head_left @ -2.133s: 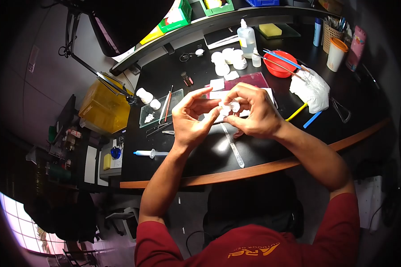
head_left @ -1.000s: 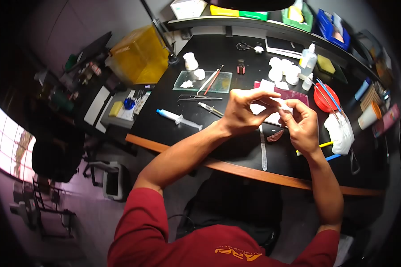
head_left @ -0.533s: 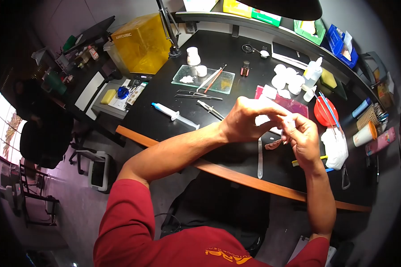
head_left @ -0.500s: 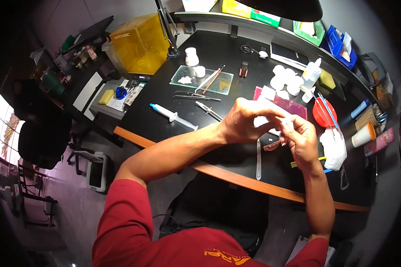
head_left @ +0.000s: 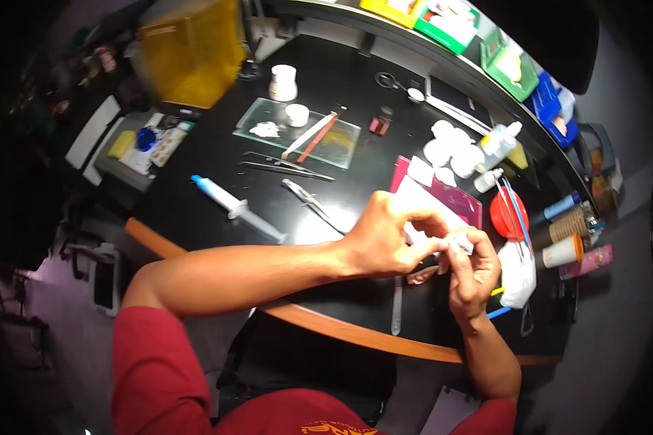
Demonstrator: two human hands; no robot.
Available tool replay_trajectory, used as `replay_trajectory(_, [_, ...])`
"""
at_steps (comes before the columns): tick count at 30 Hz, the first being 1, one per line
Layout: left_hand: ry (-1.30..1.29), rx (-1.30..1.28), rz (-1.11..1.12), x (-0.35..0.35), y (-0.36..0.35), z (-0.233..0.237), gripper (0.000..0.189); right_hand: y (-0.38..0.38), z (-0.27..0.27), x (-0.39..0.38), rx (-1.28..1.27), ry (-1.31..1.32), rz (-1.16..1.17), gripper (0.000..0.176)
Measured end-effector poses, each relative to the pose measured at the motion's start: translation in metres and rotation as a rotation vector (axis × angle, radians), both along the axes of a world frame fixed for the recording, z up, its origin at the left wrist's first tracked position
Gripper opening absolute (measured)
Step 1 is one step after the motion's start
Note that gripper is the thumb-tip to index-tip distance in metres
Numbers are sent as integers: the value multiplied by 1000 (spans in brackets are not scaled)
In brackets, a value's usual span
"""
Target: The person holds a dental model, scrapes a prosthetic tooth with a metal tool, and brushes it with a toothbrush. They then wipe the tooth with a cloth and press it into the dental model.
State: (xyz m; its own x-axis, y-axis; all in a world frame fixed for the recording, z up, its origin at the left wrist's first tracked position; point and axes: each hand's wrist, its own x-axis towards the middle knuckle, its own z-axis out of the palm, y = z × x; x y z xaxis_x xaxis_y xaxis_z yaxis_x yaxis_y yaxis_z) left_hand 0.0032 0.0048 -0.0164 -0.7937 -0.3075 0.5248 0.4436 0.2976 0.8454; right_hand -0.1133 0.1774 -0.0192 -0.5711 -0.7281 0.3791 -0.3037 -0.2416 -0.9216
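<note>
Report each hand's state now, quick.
Left hand: closed, fingertips pinching the white piece.
Right hand: closed, gripping the same white piece.

Fisheye bending left the rim dark; overhead glare pooled mid-frame on the black desk (head_left: 306, 230), blur toward ten o'clock

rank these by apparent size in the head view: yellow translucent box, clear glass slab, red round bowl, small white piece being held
1. yellow translucent box
2. clear glass slab
3. red round bowl
4. small white piece
</note>
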Motion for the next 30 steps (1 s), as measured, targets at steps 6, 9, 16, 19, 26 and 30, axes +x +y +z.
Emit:
replay_trajectory(6, [-40,55,4,1,-3,0,16,-5,3,1,11,129,40,11])
replay_trajectory(9, [-32,-23,-2,2,-5,-3,14,0,7,9,57,107,39,14])
replay_trajectory(16, [-136,100,-88,2,-3,-1,14,2,4,1,62,281,25,17])
replay_trajectory(19, [-150,37,-76,3,-6,0,16,1,0,3,43,261,16,17])
replay_trajectory(26, [-124,48,-116,3,-9,-1,15,2,5,2,105,472,-3,15])
replay_trajectory(30, [-146,151,-117,-2,-15,-1,16,2,2,2,79,471,-46,18])
